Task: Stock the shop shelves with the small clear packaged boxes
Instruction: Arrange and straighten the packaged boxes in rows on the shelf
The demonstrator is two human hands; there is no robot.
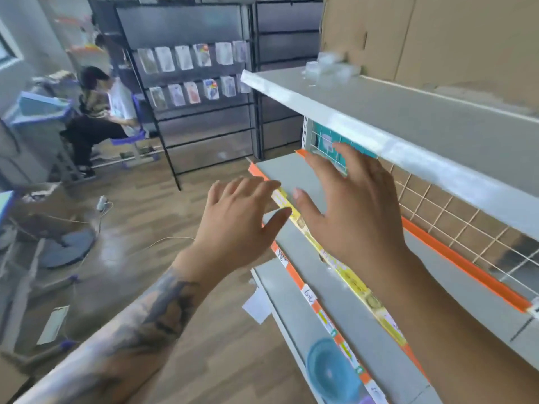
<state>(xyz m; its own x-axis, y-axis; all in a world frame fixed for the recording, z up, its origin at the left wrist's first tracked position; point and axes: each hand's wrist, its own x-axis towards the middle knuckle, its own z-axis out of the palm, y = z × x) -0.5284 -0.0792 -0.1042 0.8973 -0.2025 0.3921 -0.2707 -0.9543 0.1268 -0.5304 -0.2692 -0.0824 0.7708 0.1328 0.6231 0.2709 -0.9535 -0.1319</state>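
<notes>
Both hands hover empty with fingers spread, left hand [239, 217] beside right hand [347, 205], over the middle shelf [280, 173]; clear boxes [329, 68] sit blurred on the far top shelf [437, 118].

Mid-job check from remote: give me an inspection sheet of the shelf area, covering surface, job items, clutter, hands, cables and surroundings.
Surface: grey metal top shelf and the grey middle shelf with orange edge strip show bare areas.
Job's things: blurred cluster of small clear plastic boxes at the back left of the top shelf.
Clutter: round blue plastic bowl on the lowest shelf; white paper slip at its edge.
Hands: left hand and right hand both spread, fingers straight, holding nothing, at the middle shelf's front.
Cables: thin pale cord across the wooden floor.
Surroundings: seated person at left; black rack of hanging packets; brown cardboard behind the top shelf.
</notes>
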